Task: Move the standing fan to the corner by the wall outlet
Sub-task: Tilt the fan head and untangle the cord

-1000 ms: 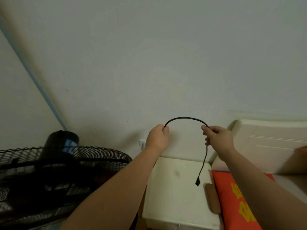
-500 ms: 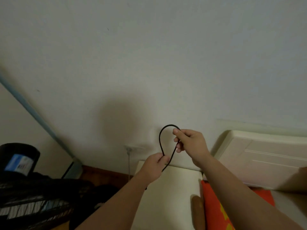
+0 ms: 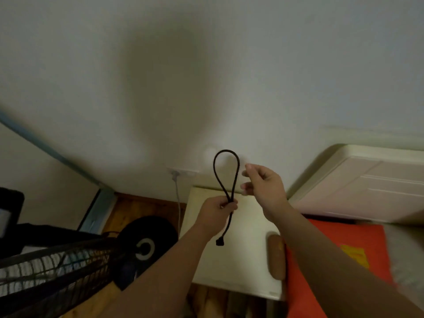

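A short black cable (image 3: 236, 175) is folded into an upright loop, its plug end dangling below. My left hand (image 3: 216, 212) pinches both strands together at the base of the loop. My right hand (image 3: 263, 182) hovers just right of the loop with fingers loosely spread, holding nothing. The black standing fan fills the lower left: its wire grille (image 3: 52, 269) and round base (image 3: 146, 246) on the wooden floor. A white wall outlet (image 3: 181, 172) sits low on the wall, with a pale cord hanging from it.
A cream bedside cabinet (image 3: 241, 267) stands below my hands against the wall. Right of it lie a bed with an orange cushion (image 3: 339, 260) and a pale headboard (image 3: 358, 184). A brown oblong object (image 3: 276, 257) rests at the cabinet's right edge. The room corner (image 3: 101, 191) is at left.
The cable went from a wide arch between both hands to a narrow loop held by my left hand alone. My right hand let go. The view tilted down, showing the fan's base.
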A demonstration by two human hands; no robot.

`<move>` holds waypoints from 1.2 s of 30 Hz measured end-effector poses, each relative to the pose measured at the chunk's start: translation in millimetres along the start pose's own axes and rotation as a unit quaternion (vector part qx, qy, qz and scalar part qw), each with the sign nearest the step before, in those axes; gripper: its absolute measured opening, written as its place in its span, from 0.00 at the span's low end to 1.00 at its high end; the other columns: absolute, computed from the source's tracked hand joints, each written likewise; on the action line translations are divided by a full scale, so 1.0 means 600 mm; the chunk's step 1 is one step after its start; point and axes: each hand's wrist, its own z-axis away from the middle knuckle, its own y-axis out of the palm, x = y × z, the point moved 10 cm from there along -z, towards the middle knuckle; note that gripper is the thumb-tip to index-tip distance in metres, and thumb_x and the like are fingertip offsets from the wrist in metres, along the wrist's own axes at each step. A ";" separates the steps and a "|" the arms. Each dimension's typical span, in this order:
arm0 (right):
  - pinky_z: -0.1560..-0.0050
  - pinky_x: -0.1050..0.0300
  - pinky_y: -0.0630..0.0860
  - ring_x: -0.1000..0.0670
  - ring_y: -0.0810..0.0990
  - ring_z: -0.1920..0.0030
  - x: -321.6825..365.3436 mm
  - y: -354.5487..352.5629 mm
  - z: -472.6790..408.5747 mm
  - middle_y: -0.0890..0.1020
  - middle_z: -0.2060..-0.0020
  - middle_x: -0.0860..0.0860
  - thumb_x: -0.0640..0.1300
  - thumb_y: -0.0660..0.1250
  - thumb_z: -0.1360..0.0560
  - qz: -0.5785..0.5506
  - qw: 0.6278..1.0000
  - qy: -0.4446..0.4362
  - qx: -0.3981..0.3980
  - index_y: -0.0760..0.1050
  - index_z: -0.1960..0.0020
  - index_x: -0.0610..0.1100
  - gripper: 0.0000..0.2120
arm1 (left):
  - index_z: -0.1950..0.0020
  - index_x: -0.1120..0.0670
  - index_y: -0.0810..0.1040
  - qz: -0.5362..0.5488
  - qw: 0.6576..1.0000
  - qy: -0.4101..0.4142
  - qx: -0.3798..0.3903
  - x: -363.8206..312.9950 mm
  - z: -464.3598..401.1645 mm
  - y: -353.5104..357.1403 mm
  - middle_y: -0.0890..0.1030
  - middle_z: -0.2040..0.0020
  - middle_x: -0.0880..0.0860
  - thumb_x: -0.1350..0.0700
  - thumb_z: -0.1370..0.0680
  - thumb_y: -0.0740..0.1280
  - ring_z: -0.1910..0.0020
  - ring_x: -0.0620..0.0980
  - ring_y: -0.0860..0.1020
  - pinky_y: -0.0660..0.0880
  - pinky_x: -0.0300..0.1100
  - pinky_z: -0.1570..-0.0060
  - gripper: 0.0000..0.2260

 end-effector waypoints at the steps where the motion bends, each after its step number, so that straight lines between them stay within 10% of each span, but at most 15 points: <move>1: 0.69 0.59 0.80 0.55 0.79 0.71 -0.034 -0.010 0.002 0.83 0.59 0.48 0.47 0.67 0.19 0.021 1.000 0.017 -0.014 0.81 0.52 0.45 0.07 | 0.55 0.49 0.83 0.021 1.000 -0.012 -0.018 0.011 -0.007 -0.005 0.84 0.60 0.49 0.59 0.21 0.70 0.57 0.48 0.81 0.77 0.40 0.53 0.06; 9: 0.67 0.60 0.78 0.51 0.81 0.64 -0.270 -0.034 0.057 0.81 0.51 0.54 0.46 0.66 0.19 0.168 0.974 0.145 0.035 0.77 0.39 0.47 0.09 | 0.51 0.57 0.83 0.199 0.971 -0.127 -0.026 0.090 -0.042 0.030 0.86 0.57 0.55 0.59 0.19 0.68 0.59 0.50 0.85 0.82 0.41 0.61 0.05; 21: 0.67 0.67 0.76 0.59 0.80 0.67 -0.378 -0.046 0.035 0.85 0.59 0.47 0.41 0.71 0.22 0.131 0.970 0.199 0.057 0.83 0.48 0.47 0.05 | 0.53 0.57 0.83 0.189 0.962 -0.199 -0.012 0.207 -0.083 0.078 0.86 0.58 0.55 0.60 0.20 0.70 0.62 0.52 0.85 0.84 0.44 0.60 0.03; 30: 0.64 0.56 0.80 0.53 0.81 0.67 -0.496 -0.062 -0.001 0.86 0.61 0.46 0.40 0.70 0.21 0.086 0.956 0.278 0.027 0.84 0.52 0.42 0.04 | 0.43 0.54 0.83 0.026 0.983 -0.180 0.032 0.316 -0.102 0.099 0.85 0.49 0.53 0.58 0.18 0.66 0.49 0.50 0.83 0.78 0.40 0.50 0.08; 36: 0.64 0.56 0.82 0.51 0.80 0.69 -0.564 -0.068 -0.025 0.85 0.64 0.46 0.39 0.71 0.22 0.070 0.944 0.322 0.022 0.84 0.55 0.40 0.05 | 0.48 0.55 0.84 -0.097 0.980 -0.135 0.109 0.399 -0.082 0.116 0.82 0.58 0.46 0.55 0.15 0.60 0.61 0.38 0.77 0.71 0.30 0.57 0.13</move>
